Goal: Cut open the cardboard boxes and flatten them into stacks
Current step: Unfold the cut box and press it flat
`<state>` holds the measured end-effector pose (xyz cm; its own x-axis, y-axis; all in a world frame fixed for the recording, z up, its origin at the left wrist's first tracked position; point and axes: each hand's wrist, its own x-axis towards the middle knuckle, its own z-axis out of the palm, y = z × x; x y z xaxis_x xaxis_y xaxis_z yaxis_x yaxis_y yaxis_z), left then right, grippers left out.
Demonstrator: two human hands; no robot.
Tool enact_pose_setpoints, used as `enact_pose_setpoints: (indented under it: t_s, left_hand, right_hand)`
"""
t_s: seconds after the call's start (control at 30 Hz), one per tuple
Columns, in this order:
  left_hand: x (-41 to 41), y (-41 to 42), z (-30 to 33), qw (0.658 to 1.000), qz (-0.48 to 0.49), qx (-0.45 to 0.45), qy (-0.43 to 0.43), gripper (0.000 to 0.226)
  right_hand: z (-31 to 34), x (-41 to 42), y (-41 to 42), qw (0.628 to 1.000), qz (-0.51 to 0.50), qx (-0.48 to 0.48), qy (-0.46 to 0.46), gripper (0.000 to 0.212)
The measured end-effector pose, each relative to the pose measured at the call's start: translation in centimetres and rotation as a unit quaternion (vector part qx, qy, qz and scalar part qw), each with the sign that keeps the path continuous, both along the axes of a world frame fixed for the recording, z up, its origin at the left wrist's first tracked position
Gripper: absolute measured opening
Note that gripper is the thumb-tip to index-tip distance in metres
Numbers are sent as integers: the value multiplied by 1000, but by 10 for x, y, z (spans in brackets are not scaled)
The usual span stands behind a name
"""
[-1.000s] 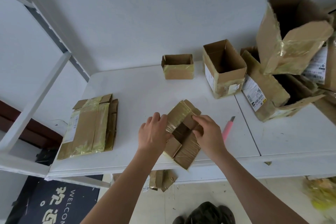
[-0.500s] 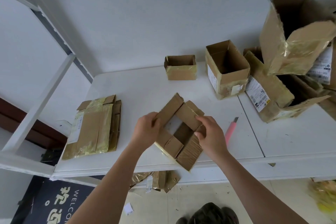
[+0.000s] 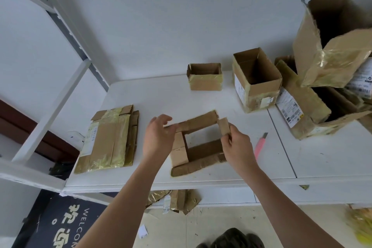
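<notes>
A small cut-open cardboard box (image 3: 199,145) stands as an open square sleeve near the front of the white table (image 3: 322,159), the tabletop showing through its middle. My left hand (image 3: 158,139) grips its left wall, fingers curled over the far-left corner. My right hand (image 3: 236,145) pinches a short flap at the box's right corner. A stack of flattened, taped boxes (image 3: 109,139) lies at the table's left. A pink utility knife (image 3: 260,145) lies just right of my right hand.
Open boxes stand at the back: a small one (image 3: 205,76), a taller one (image 3: 256,78), and a pile of larger torn ones (image 3: 332,66) at the right. Cardboard scraps (image 3: 177,199) lie under the table edge. A white shelf frame (image 3: 48,115) rises at the left.
The folded-flat box has been pulled open into a square sleeve and turned square to the table edge. My hands moved apart with its sides.
</notes>
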<state>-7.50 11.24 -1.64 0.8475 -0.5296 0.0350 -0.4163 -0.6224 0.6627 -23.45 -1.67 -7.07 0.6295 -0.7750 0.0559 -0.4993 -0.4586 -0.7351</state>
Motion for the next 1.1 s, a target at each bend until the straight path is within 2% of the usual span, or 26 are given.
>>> enact_pose_setpoints:
  t_s: [0.1,0.17,0.23,0.37,0.47,0.53,0.6,0.67,0.7,0.77,0.8,0.83,0.9,0.93,1.0,1.1]
  left_hand:
    - [-11,8,-10,993,5,110,40,67]
    - [-18,9,-16,988,7,129,87,94]
    - [-22,9,-21,987,21,125,100,104]
    - [-14,11,-23,991,29,68,114,87]
    - [-7,15,-18,985,23,-46,167,55]
    - [-2,19,-11,959,39,-138,246,50]
    - [5,26,-7,904,59,-227,358,55]
    - [13,33,-6,860,84,-258,432,49]
    - [15,37,-8,855,95,-243,447,41]
    - [16,40,-13,869,114,-182,446,25]
    - [17,41,-15,883,120,-147,430,22]
    - [17,39,-18,898,122,-114,408,28]
    - [16,36,-21,917,106,-68,379,58]
    - [15,34,-20,921,91,-56,374,68]
    - [14,32,-18,930,49,-40,363,68]
    - [12,30,-13,944,11,-87,318,52]
  right_hand:
    - [-1,-2,5,1000,-4,9,-7,30]
    - [0,-1,9,1000,-3,10,-14,31]
    - [0,-2,11,1000,3,21,-19,28]
    - [7,-6,11,998,30,21,-43,14]
    - [14,-10,5,995,47,2,-83,15]
    - [20,-12,0,990,56,-1,-127,30]
    - [27,-15,-5,987,67,6,-146,46]
    - [33,-18,-11,989,91,25,-117,58]
    - [32,-19,-13,990,108,41,-81,61]
    - [25,-21,-13,988,130,87,-4,62]
    - [21,-21,-12,984,127,122,4,61]
    - [19,-20,-10,979,112,171,-13,58]
    - [20,-16,-8,961,51,263,-65,44]
    - [23,-15,-7,953,18,292,-86,35]
    - [28,-13,-7,936,-35,334,-106,26]
    - [35,-7,-11,922,-74,365,-108,39]
